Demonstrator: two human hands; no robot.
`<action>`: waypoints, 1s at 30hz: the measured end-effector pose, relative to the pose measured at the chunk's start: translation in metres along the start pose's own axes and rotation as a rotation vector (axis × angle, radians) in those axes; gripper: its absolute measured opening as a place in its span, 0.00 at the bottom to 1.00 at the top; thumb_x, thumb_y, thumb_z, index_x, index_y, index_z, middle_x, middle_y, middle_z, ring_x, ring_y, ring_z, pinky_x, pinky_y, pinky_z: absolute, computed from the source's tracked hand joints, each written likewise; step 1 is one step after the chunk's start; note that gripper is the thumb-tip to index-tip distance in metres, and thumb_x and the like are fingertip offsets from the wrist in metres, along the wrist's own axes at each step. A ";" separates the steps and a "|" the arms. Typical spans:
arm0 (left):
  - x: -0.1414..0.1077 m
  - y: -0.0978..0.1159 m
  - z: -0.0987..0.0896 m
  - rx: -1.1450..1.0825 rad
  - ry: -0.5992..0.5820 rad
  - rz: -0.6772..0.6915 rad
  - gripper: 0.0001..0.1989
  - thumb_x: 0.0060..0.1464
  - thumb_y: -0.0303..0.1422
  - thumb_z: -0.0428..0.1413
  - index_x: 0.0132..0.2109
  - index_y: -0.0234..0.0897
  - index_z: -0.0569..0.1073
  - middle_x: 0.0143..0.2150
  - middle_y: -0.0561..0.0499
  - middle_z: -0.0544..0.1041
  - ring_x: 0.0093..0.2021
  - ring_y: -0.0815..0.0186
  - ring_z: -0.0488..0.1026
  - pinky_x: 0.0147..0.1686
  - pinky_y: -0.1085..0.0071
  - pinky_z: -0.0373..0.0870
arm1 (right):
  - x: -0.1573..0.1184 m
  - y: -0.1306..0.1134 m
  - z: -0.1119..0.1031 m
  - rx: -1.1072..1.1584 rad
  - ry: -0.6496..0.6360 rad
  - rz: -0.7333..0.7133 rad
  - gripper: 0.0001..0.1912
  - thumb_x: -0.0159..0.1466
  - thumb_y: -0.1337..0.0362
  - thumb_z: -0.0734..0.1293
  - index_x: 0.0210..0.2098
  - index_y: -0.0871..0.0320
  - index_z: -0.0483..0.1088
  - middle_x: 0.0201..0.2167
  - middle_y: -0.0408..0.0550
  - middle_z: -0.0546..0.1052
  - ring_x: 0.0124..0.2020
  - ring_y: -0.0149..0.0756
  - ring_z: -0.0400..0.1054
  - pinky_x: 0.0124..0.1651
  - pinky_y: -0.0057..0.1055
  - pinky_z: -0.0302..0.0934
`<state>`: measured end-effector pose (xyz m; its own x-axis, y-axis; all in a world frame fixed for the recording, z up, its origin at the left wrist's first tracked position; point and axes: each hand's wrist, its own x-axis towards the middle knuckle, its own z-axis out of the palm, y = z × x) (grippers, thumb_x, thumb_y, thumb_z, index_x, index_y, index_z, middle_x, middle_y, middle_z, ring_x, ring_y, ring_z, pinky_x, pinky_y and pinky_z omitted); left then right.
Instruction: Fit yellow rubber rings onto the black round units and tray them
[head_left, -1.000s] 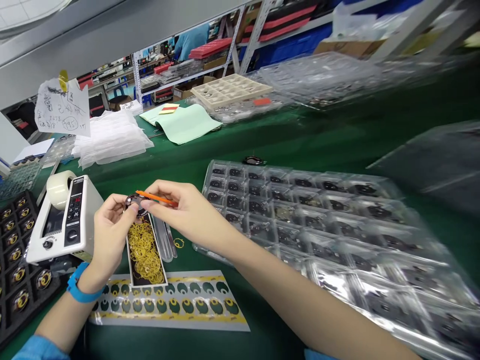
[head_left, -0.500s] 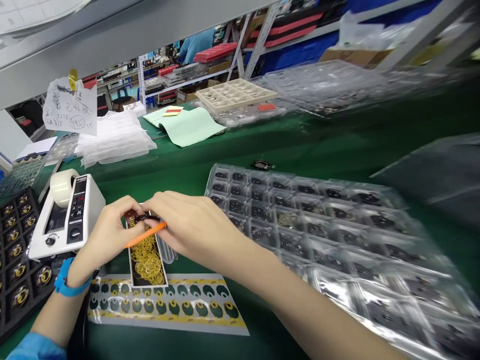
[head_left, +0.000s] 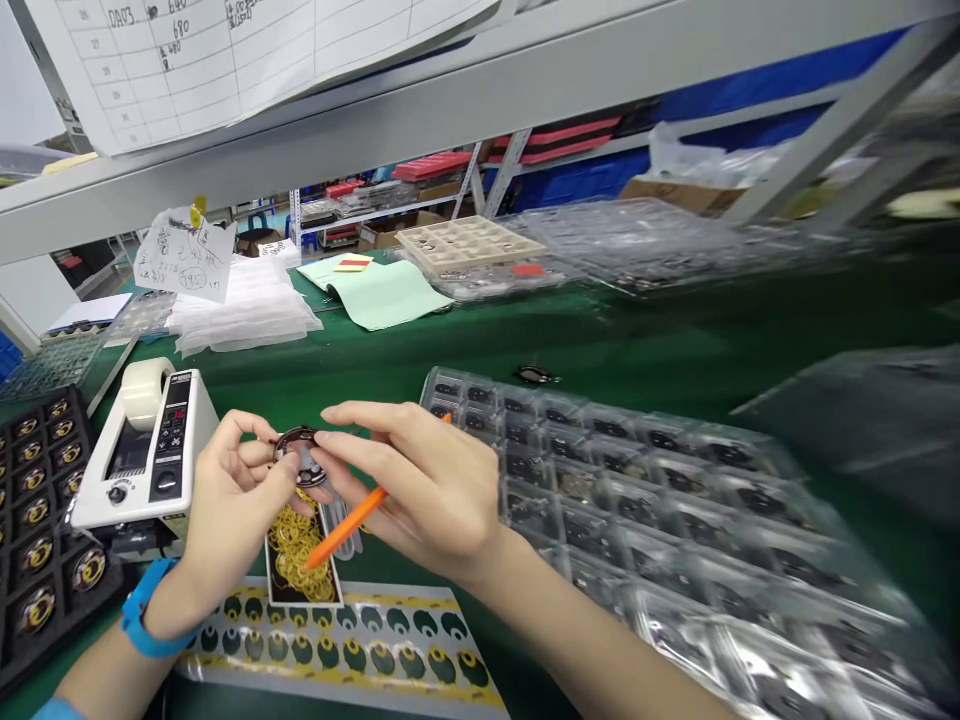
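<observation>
My left hand [head_left: 244, 490] pinches a round black part [head_left: 300, 455], ring-shaped like a watch case, with a greyish middle and its face turned partly toward me. My right hand [head_left: 427, 480] has an orange pen-like stick [head_left: 349, 528] lying between its fingers, its tip pointing down to the left. Fingertips of that same hand touch the right edge of the black part. Directly below the hands is a small white-edged box [head_left: 304, 600] with a heap of yellow rings [head_left: 296, 550]. Under the box lies a sheet of round stickers [head_left: 360, 640].
A white tape dispenser [head_left: 142, 470] stands at left, beside a black tray [head_left: 45, 540] of gold-ringed round parts. Clear compartment trays [head_left: 600, 470] with dark parts fill the right. Behind are white sheets [head_left: 240, 310], green paper [head_left: 390, 300] and a beige tray [head_left: 469, 243]. A shelf beam [head_left: 375, 130] crosses above.
My hands have come apart somewhat, the right moving rightward and opening its fingers. The black part has been tilted to show its face. The camera view has tipped upward.
</observation>
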<state>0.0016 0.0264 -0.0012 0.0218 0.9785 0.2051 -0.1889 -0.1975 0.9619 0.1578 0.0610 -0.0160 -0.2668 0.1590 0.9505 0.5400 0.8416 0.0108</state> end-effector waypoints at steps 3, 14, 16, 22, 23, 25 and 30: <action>-0.003 0.001 0.005 0.059 0.022 0.057 0.14 0.52 0.33 0.65 0.37 0.38 0.65 0.24 0.54 0.77 0.21 0.68 0.75 0.20 0.78 0.75 | -0.003 0.000 0.005 0.060 0.023 -0.010 0.04 0.65 0.75 0.66 0.39 0.62 0.69 0.34 0.52 0.79 0.31 0.33 0.72 0.32 0.28 0.65; -0.010 -0.010 0.005 0.363 0.113 0.288 0.13 0.53 0.25 0.59 0.46 0.37 0.80 0.34 0.51 0.82 0.28 0.67 0.79 0.28 0.79 0.78 | -0.003 0.008 0.006 0.066 -0.015 -0.083 0.05 0.66 0.75 0.63 0.37 0.61 0.68 0.32 0.51 0.78 0.28 0.33 0.69 0.30 0.29 0.63; -0.010 -0.010 0.006 0.390 0.134 0.309 0.13 0.53 0.24 0.59 0.45 0.38 0.80 0.33 0.51 0.82 0.25 0.69 0.78 0.28 0.80 0.78 | -0.003 0.008 0.006 0.045 -0.019 -0.095 0.05 0.67 0.74 0.62 0.37 0.60 0.68 0.32 0.50 0.78 0.28 0.32 0.69 0.30 0.29 0.63; -0.012 -0.014 0.007 0.513 0.182 0.415 0.14 0.53 0.24 0.59 0.46 0.38 0.81 0.34 0.52 0.82 0.26 0.68 0.78 0.30 0.78 0.78 | -0.004 0.004 0.007 0.008 0.003 -0.084 0.05 0.66 0.75 0.62 0.38 0.61 0.68 0.32 0.51 0.78 0.28 0.34 0.69 0.29 0.30 0.62; -0.012 -0.014 0.007 0.523 0.186 0.429 0.14 0.53 0.24 0.58 0.46 0.38 0.80 0.34 0.52 0.82 0.26 0.68 0.78 0.31 0.79 0.78 | -0.004 0.003 0.007 0.003 0.010 -0.079 0.05 0.66 0.75 0.62 0.38 0.61 0.68 0.32 0.51 0.78 0.28 0.34 0.70 0.30 0.31 0.62; -0.013 -0.015 0.007 0.530 0.190 0.436 0.14 0.53 0.24 0.58 0.46 0.38 0.80 0.34 0.52 0.82 0.28 0.68 0.79 0.32 0.80 0.78 | -0.005 0.002 0.009 -0.007 0.026 -0.069 0.05 0.65 0.75 0.63 0.38 0.61 0.68 0.32 0.51 0.78 0.28 0.35 0.71 0.29 0.31 0.63; -0.013 -0.015 0.008 0.493 0.189 0.380 0.12 0.54 0.25 0.58 0.46 0.37 0.80 0.35 0.51 0.82 0.30 0.68 0.79 0.33 0.79 0.77 | -0.009 0.000 0.013 -0.022 0.059 -0.058 0.05 0.65 0.75 0.64 0.40 0.62 0.67 0.32 0.52 0.79 0.28 0.35 0.70 0.29 0.32 0.62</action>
<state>0.0119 0.0161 -0.0166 -0.1393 0.8198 0.5554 0.3240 -0.4923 0.8079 0.1501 0.0663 -0.0285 -0.2507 0.0788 0.9649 0.5426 0.8369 0.0726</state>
